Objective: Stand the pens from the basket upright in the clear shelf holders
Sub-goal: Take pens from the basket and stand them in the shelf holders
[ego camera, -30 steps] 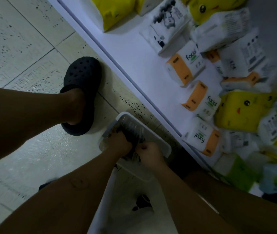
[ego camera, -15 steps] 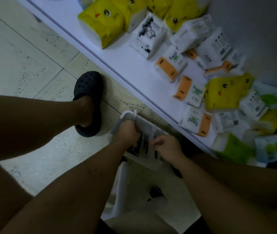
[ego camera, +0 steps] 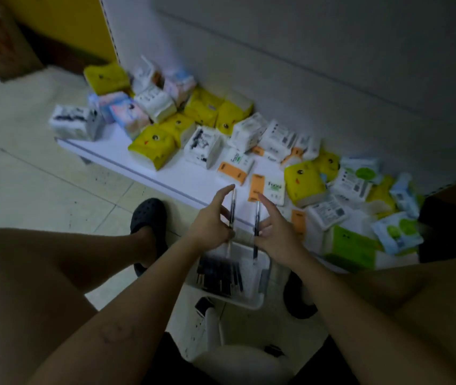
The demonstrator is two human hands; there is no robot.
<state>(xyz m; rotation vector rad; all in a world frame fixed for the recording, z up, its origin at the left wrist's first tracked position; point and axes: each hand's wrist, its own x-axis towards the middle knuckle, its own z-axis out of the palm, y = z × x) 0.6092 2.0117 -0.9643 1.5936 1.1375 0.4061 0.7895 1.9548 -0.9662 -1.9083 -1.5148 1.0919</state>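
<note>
The left hand (ego camera: 210, 222) pinches a pen (ego camera: 232, 212) near its middle between thumb and curled fingers, with the forefinger stretched up along the barrel. Just beside it, the right hand (ego camera: 275, 232) pinches a second pen (ego camera: 256, 220) the same way, forefinger out. The two held pens run side by side, close but apart. Their long axes are nearly vertical in the view, upper ends toward the shelf and lower ends hanging over the basket. Blur hides which end is the tip.

Below the hands is the basket (ego camera: 266, 276), a clear tray. The left forearm covers its left corner. Inside, dark pens (ego camera: 218, 276) lie flat in a bunch, pointing roughly toward the shelf. They are too blurred to count.

Beyond the hands is a low white shelf (ego camera: 188, 179), its front edge running diagonally from upper left to lower right. Tissue packs (ego camera: 151, 145) are strewn across it, leaving a bare strip along the front edge. A grey back panel (ego camera: 304, 79) rises behind.

Left of the hands, a black clog (ego camera: 149, 215) stands on the tiled floor (ego camera: 27, 176), with open floor further left. Another shoe (ego camera: 296, 298) is partly hidden behind the right forearm. Bare knees fill both lower corners, cut off by the frame.
</note>
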